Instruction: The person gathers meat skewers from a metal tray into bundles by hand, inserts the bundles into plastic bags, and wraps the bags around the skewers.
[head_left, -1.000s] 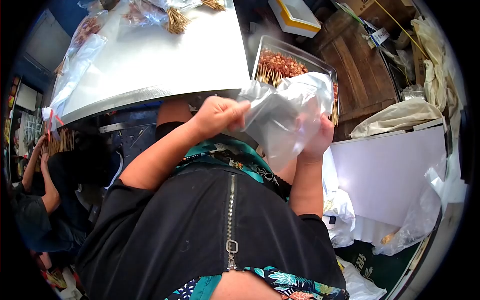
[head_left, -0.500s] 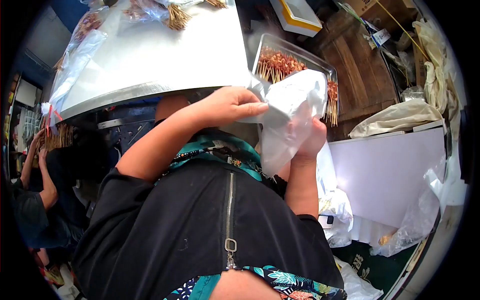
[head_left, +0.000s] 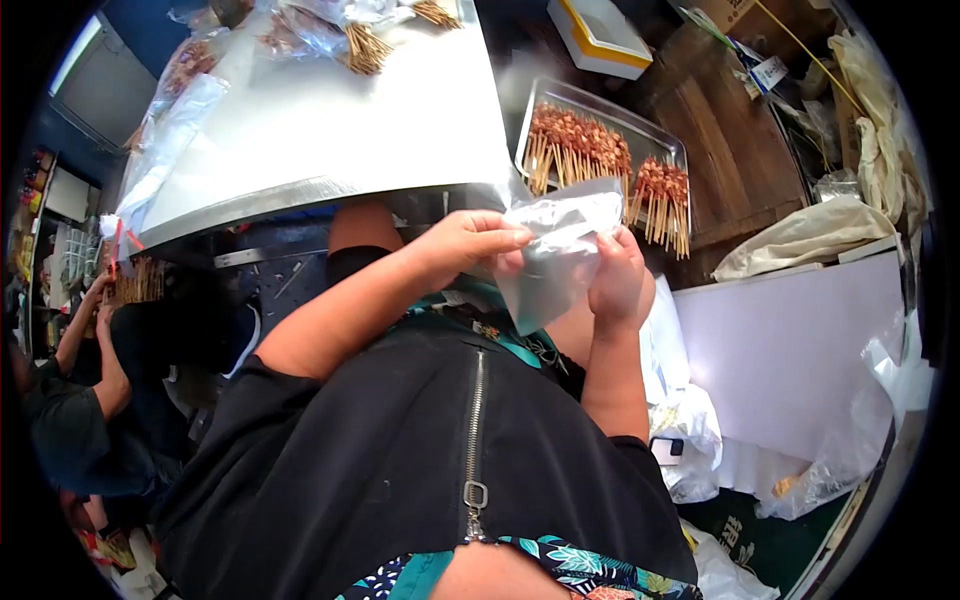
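Two bare hands and a clear bag above the lap. The left hand comes in from the side, its thumb and forefinger pinching the film at one upper edge. The right hand pinches the opposite edge between thumb and fingertips. The clear bag hangs between them, in front of the body and on the near side of the metal tray. The two-sided hold probably serves to keep the thin film spread and under control; glare and creases make it hard to tell whether its mouth is open.

In the tray, meat skewers lie in two groups, a larger one and a smaller one. Their bare sticks all point toward the body, presumably so that they can be gripped without touching the meat. The tray sits beside the bench, whose far part bears bagged skewers, sticks protruding. Beyond the tray stands a white-and-yellow box. At far left, a co-worker's hands are at a bundle of sticks.
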